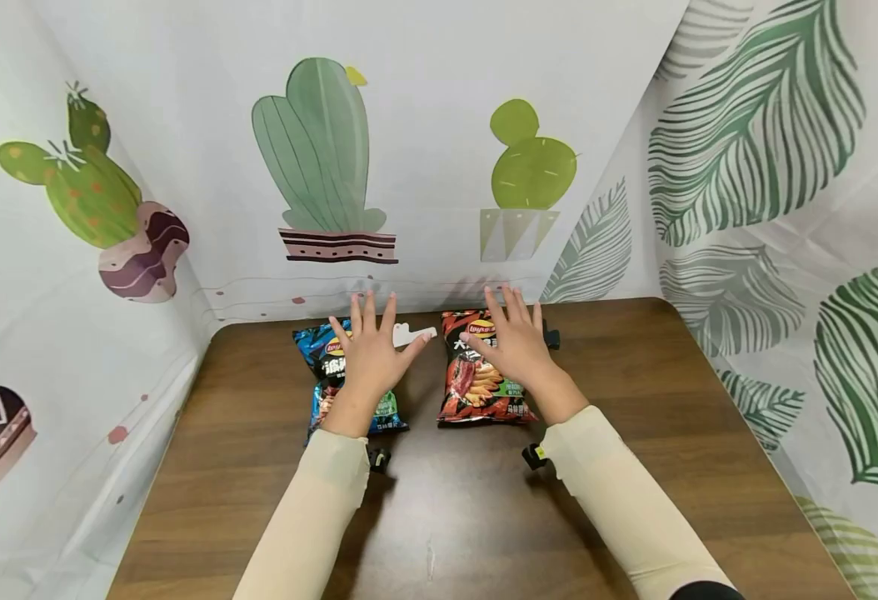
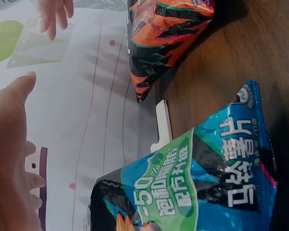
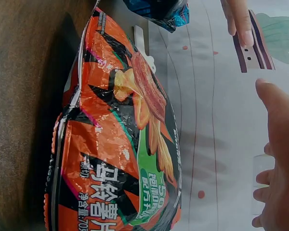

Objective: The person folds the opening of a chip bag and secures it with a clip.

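A blue chip bag lies at the back left of the wooden table, partly hidden by my left hand. That hand is held over it with fingers spread, and in the left wrist view the bag is apart from the hand. To the right lies a red-and-black chip bag. Above its right side my right hand hovers, fingers straight and spread; the right wrist view shows this bag away from the palm. Neither hand holds anything. Between the bags lies a small flat white object with a scalloped end.
A dark object shows just right of the red bag. Behind the brown table hangs a white curtain printed with cacti; another with leaves hangs at the right. Black wrist gear sits by the left sleeve.
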Demonstrator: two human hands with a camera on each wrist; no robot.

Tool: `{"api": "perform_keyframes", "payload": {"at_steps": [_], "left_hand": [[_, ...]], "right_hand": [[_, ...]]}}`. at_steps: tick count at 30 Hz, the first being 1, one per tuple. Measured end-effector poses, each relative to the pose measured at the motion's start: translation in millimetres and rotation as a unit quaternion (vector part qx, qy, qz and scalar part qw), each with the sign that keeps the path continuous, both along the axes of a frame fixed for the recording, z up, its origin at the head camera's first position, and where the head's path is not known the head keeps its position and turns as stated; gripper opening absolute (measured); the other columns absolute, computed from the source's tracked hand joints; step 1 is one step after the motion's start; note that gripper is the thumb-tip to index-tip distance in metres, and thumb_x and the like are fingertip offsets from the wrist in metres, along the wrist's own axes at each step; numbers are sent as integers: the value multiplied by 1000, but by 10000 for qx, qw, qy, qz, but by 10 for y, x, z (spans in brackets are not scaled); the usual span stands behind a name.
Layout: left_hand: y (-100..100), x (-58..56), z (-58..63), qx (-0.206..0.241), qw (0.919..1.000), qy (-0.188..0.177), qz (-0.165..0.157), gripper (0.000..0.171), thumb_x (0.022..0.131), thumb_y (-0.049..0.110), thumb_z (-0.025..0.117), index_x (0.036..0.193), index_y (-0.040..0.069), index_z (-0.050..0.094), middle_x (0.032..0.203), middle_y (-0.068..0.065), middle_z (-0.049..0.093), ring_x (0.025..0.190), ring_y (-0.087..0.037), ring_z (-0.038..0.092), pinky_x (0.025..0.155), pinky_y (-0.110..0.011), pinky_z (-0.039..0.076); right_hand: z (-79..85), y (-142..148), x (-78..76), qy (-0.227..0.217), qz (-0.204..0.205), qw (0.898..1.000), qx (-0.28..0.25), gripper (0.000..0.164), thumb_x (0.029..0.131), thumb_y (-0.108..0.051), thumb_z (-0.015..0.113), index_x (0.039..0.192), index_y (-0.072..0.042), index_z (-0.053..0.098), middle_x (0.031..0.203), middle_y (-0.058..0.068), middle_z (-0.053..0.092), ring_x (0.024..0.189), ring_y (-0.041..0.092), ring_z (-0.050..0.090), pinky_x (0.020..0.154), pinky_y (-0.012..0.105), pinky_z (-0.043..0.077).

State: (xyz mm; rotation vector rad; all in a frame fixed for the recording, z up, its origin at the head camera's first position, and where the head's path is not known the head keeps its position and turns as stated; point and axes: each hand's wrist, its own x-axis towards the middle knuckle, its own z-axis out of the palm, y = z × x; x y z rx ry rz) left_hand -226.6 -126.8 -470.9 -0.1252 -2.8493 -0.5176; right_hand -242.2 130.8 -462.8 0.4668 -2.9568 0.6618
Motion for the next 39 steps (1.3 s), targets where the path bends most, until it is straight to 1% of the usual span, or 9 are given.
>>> {"api": "perform_keyframes", "payload": {"at_steps": [3, 5, 9, 13, 20, 25, 29, 35, 39], "left_hand": [[-17, -15, -3, -46, 9999, 113, 8, 93, 90, 73, 54, 162, 22, 24, 171, -17, 10, 158, -38, -7, 116, -75, -9], [-25, -18, -7, -60, 9999, 126, 17, 94, 90, 74, 53, 162, 21, 24, 170, -17, 11, 158, -38, -6, 116, -75, -8], [-39, -26, -7, -30, 10000, 51, 6, 96, 91, 77, 48, 163, 20, 20, 170, -17, 11, 158, -37, -7, 117, -74, -8], [-52, -38, 7, 14, 10000, 81, 35, 97, 91, 77, 46, 163, 19, 19, 170, -17, 12, 158, -38, -4, 117, -75, -5], [-66, -27, 39, 67, 10000, 45, 45, 94, 94, 73, 47, 162, 13, 23, 169, -19, 14, 158, -42, 2, 117, -76, -3], [-79, -30, 61, 115, 9999, -21, 62, 93, 95, 71, 47, 162, 13, 21, 169, -19, 15, 158, -42, 4, 117, -75, -3], [-108, -58, 60, 134, 9998, 56, 99, 91, 96, 69, 47, 162, 13, 21, 168, -19, 17, 157, -43, 8, 118, -75, -1], [-177, -70, 56, 221, 9997, 4, 123, 86, 99, 66, 46, 162, 12, 23, 167, -20, 20, 157, -43, 10, 118, -75, 0], [-228, -60, 32, 128, 9998, -8, 119, 81, 101, 63, 44, 161, 12, 26, 166, -20, 23, 157, -41, 11, 117, -75, 3]], "right_hand": [[-4, 3, -14, 25, 10, 10000, -6, 94, 95, -72, 45, 164, -18, 12, 170, 18, 7, 158, 38, 1, 123, 65, -2], [-10, 4, -16, 14, 28, 10000, -23, 95, 95, -74, 44, 164, -18, 12, 170, 18, 8, 159, 37, 1, 123, 65, -3], [-8, -6, -16, -34, 35, 10000, -54, 93, 96, -70, 47, 164, -18, 12, 170, 19, 10, 159, 37, 1, 124, 64, -2], [-1, -19, -38, -54, 68, 9999, -60, 90, 98, -66, 48, 164, -17, 12, 170, 18, 9, 159, 37, 1, 124, 64, 0], [18, -42, -38, -186, 81, 9998, -67, 87, 100, -62, 47, 164, -18, 10, 171, 17, 5, 159, 36, -1, 125, 62, 3], [-1, -51, -49, -87, 108, 9998, -143, 82, 102, -57, 47, 164, -14, 14, 170, 19, 8, 158, 40, 5, 123, 65, 5], [-16, -57, -61, -61, 203, 9993, -301, 80, 103, -55, 48, 163, -13, 15, 169, 20, 11, 157, 41, 8, 124, 64, 7], [-34, -74, -39, -217, 516, 9971, -514, 78, 104, -52, 48, 164, -15, 15, 168, 19, 15, 155, 42, 17, 123, 63, 15], [-44, -91, -7, -296, 669, 9957, -563, 78, 104, -53, 47, 164, -16, 14, 168, 18, 18, 154, 41, 22, 122, 65, 18]]}}
